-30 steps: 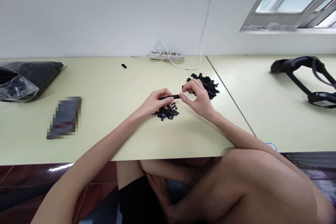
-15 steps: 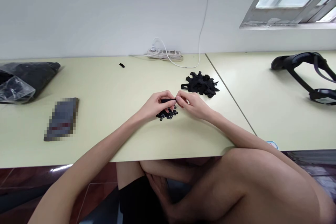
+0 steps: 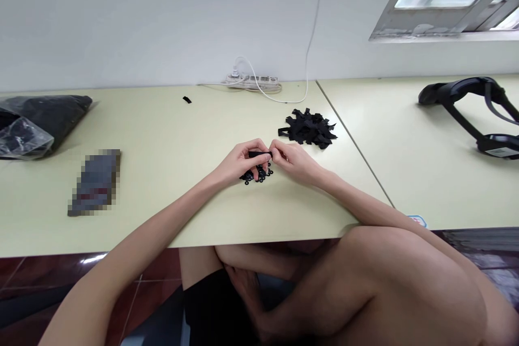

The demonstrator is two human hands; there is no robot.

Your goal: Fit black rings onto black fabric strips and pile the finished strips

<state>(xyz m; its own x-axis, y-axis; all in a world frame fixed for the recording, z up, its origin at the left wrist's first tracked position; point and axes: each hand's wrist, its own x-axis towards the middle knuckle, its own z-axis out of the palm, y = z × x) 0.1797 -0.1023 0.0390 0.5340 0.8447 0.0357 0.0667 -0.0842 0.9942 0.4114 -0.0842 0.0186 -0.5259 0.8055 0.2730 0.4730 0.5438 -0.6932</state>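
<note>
Both hands meet above the pale table. Between the thumb and fingers of my left hand is a short black fabric strip. My right hand pinches at the strip's right end, its fingertips close against the left fingertips; whether a small ring is also in the pinch is hidden. Beneath the left fingers lies a small heap of black rings, partly covered by the hand. Behind the right hand sits a pile of black fabric strips.
A single black strip lies farther back. A power strip with a white cable stands by the wall. At left are a dark plastic bag and a blurred dark packet; a black headset rests at right.
The right fingers have curled slightly closer around the strip's end. The left hand still holds the strip in the same place; the view has shifted a little.
</note>
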